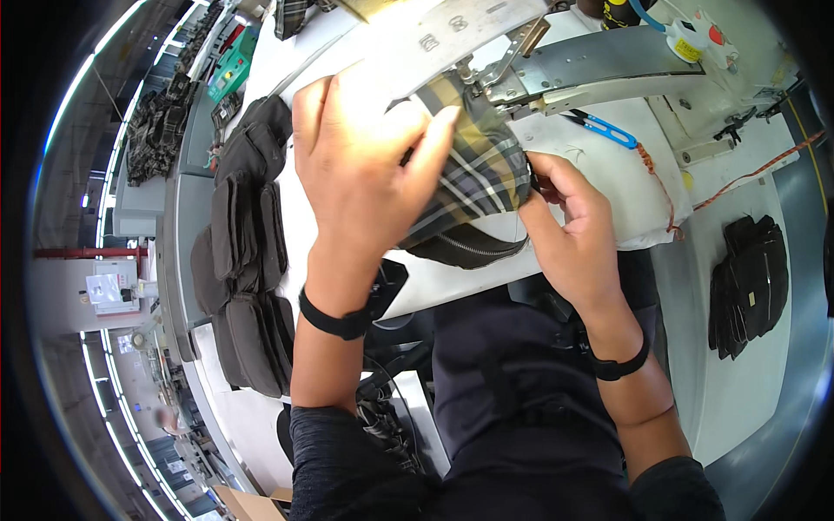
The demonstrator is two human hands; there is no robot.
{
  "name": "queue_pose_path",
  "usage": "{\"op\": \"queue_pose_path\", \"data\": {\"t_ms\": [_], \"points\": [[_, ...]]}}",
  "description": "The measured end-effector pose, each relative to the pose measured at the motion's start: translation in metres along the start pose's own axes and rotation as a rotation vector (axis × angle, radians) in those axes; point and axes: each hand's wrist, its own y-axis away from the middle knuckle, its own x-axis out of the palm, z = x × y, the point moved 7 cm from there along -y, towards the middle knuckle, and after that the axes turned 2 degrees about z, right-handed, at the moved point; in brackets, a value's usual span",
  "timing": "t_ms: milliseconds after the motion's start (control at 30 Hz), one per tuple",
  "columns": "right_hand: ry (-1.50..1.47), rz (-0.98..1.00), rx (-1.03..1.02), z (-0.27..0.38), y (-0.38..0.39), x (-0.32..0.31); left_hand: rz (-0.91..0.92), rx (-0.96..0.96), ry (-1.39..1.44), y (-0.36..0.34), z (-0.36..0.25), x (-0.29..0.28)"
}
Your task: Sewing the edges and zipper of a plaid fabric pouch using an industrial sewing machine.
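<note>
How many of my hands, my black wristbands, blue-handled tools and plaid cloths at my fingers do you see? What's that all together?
Hands: 2 (left hand, right hand)
Black wristbands: 2 (left wristband, right wristband)
Blue-handled tool: 1
Plaid cloth: 1
Total: 6

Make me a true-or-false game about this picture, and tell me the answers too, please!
1. The right hand is pinching the edge of the plaid cloth. True.
2. Gloves cover both hands. False: the right hand and the left hand are bare.
3. A zipper shows just below the plaid cloth. True.
4. Only one wrist has a band. False: there is a black left wristband and a black right wristband.
5. Dark pouches lie to the left of the left hand. True.
</note>
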Motion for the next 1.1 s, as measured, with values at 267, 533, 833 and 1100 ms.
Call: {"op": "queue_pose_path", "data": {"t_ms": [267,533,833,1100], "points": [[-0.172,-0.039,0.051,0.000,0.005,0.008,0.164,-0.465,0.171,0.011,-0.008,0.011],[-0.333,-0.003,0.108,-0.002,0.004,0.008,0.005,-0.702,-0.032,0.053,0.041,-0.030],[-0.330,0.021,0.060,0.009,0.006,0.007,-0.039,-0.287,0.263,0.029,-0.057,0.013],[-0.208,0.083,0.062,0.012,0.008,0.007,0.004,-0.191,0.166,0.031,-0.057,-0.001]]}}
